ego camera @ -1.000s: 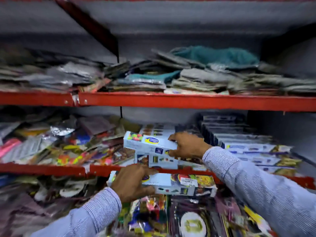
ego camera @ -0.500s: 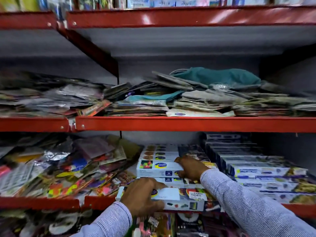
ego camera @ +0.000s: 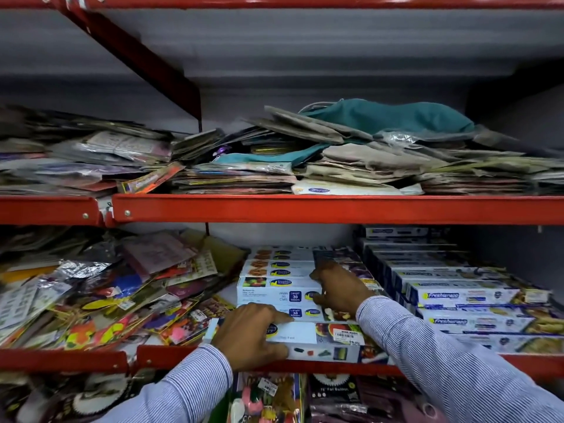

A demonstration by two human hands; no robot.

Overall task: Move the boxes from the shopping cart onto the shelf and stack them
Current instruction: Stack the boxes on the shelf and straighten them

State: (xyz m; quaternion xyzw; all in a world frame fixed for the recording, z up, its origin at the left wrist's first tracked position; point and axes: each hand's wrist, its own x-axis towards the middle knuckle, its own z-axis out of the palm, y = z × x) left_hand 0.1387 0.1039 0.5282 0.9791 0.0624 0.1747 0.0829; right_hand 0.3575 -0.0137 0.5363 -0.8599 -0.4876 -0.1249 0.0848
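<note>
A long white foil box (ego camera: 317, 341) with a price sticker lies at the front edge of the red middle shelf (ego camera: 305, 366). My left hand (ego camera: 253, 337) grips its left end. Behind it a stack of similar white boxes (ego camera: 274, 280) stands on the shelf. My right hand (ego camera: 338, 288) rests on the right part of the stack's top front box, fingers curled over its edge. The shopping cart is out of view.
Rows of blue-and-white Freshwrapp boxes (ego camera: 457, 297) fill the shelf's right side. Loose colourful packets (ego camera: 106, 294) are piled on its left. The upper shelf (ego camera: 305, 209) holds flat packets and a teal cloth (ego camera: 390, 116). More packets hang below.
The box in my right hand has come down onto the stack and been pushed back. My left hand keeps its grip on the front box. The camera has tilted slightly.
</note>
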